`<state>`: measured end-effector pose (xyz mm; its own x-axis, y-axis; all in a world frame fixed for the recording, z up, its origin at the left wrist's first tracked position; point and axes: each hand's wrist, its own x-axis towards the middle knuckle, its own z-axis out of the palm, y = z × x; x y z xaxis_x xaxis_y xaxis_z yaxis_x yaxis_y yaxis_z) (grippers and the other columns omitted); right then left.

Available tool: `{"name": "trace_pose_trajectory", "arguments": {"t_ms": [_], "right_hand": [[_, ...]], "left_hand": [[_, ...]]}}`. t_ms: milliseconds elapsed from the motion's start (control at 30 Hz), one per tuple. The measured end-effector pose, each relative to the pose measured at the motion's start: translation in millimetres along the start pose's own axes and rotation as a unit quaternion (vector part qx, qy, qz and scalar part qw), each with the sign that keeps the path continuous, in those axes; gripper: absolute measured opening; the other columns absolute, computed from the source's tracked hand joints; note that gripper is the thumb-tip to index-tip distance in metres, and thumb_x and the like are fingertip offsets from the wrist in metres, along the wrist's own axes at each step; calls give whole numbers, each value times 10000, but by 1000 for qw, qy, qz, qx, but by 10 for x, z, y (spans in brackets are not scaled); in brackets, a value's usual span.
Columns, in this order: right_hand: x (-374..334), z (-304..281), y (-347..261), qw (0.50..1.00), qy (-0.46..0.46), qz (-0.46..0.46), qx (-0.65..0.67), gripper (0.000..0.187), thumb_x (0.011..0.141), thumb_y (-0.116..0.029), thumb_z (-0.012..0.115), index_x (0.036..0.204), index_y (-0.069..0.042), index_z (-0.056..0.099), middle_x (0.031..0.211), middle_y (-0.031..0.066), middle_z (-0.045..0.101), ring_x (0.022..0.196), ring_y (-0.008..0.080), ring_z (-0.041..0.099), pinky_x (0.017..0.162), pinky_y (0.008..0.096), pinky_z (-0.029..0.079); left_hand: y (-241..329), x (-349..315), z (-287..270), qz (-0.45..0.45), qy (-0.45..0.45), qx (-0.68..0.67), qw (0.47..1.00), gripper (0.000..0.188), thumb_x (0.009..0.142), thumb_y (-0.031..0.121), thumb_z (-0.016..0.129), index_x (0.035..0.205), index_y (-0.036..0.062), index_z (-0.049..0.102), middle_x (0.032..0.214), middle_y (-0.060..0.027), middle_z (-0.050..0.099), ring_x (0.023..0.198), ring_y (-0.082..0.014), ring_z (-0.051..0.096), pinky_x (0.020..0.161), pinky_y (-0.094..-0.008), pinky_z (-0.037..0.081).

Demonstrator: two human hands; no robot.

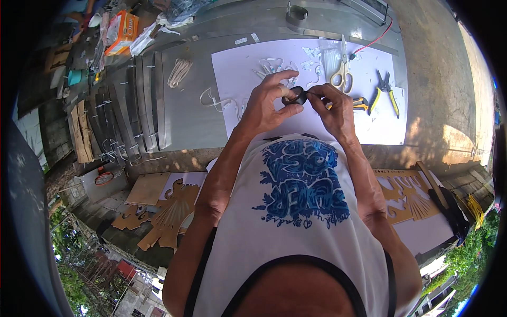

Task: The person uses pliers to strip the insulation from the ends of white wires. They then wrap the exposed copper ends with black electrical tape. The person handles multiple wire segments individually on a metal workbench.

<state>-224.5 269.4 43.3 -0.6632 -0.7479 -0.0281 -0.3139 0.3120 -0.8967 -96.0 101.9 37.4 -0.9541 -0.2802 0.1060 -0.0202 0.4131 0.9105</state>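
My left hand (264,105) grips a small roll of black tape (302,97), its fingers and thumb around the ring. At the roll's right edge my right hand (337,112) pinches what looks like the loose tape end. Both hands hover over a white sheet (296,127) on the grey table. Just beyond the right hand lie scissors (341,80) with cream handles. A yellow utility knife (360,103) is partly hidden behind that hand. Farther right rest yellow-and-black wire strippers (384,94). Thin white wires (272,65) with small pieces lie beyond the left hand.
Dark metal strips (143,100) with wires line the table's left side, near a bundle of cord (180,73). An orange box (122,33) stands at the far left. A dark ring-shaped object (297,17) sits at the back. Cut-out brown boards (177,208) lie behind my left arm.
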Motion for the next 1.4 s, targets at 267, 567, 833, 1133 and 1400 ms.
{"name": "trace_pose_trajectory", "arguments": {"t_ms": [267,567,833,1133,1400], "right_hand": [[-11,-72,-3,996,-59,60,24,114,891,-92,663,926,13,692,777,110,704,617,161,610,601,315,482],[-58,-193,-129,992,-110,62,12,102,843,-69,650,867,23,686,709,89,678,583,135,558,563,313,450],[-55,-351,-123,980,-166,88,58,97,831,-61,656,858,23,695,704,41,661,609,109,539,564,292,425],[119,-350,61,962,-163,160,148,178,857,-139,656,926,15,714,793,53,673,741,141,600,695,295,481],[193,-528,18,962,-178,132,162,180,838,-157,673,914,-2,727,794,44,668,729,136,603,680,285,480]], "left_hand": [[-160,-142,15,-95,-70,-234,965,260,839,91,758,1062,-11,673,1293,-214,656,1223,-288,622,1065,-418,451],[90,-114,1,-225,-85,-36,970,633,790,257,834,1353,66,618,982,-162,763,868,-213,733,824,-316,552],[185,-122,42,-299,-150,31,942,481,802,341,821,1130,-2,741,813,-175,751,724,-200,725,676,-319,553],[147,-256,48,-224,-132,-113,959,539,804,288,832,1203,-45,691,1010,-174,746,824,-222,728,799,-339,586],[189,-224,-91,-218,-207,-176,937,493,812,244,829,1200,-30,697,1029,-129,745,877,-181,715,833,-309,565]]}}
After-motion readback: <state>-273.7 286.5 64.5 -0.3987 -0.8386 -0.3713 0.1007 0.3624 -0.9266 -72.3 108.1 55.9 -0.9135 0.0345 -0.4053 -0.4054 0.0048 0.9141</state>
